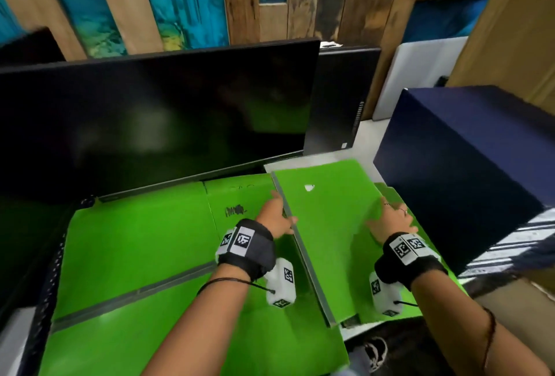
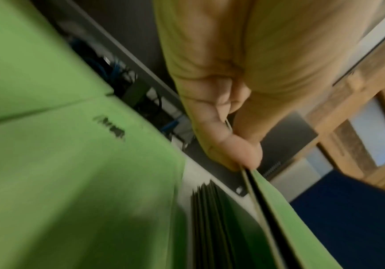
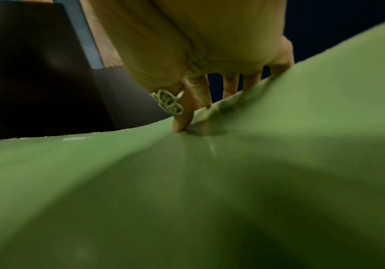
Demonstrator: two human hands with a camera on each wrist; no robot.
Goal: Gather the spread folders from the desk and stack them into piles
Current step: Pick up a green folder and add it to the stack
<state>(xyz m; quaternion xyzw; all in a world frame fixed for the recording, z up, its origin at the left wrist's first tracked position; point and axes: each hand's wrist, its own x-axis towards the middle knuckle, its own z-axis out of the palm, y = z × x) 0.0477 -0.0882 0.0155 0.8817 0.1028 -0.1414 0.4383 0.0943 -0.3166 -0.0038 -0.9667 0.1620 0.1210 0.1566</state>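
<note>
Several bright green folders lie spread over the desk: one at the left [image 1: 135, 243], one with a black scribble [image 1: 237, 195] [image 2: 71, 163], one at the front [image 1: 180, 333]. A further green folder [image 1: 327, 225] is raised and tilted above a pile of folders [image 2: 209, 218] on the right. My left hand [image 1: 280, 216] pinches its left edge between thumb and fingers [image 2: 244, 160]. My right hand [image 1: 393, 216] holds its right edge, thumb [image 3: 182, 125] pressing on top and the fingers curled past the edge. The folder [image 3: 186, 182] bends under that grip.
A large black monitor [image 1: 150, 120] stands right behind the folders, with a second dark screen [image 1: 339, 99] beside it. A dark blue box [image 1: 465, 165] rises close on the right. Cables show behind the desk edge [image 2: 122, 76].
</note>
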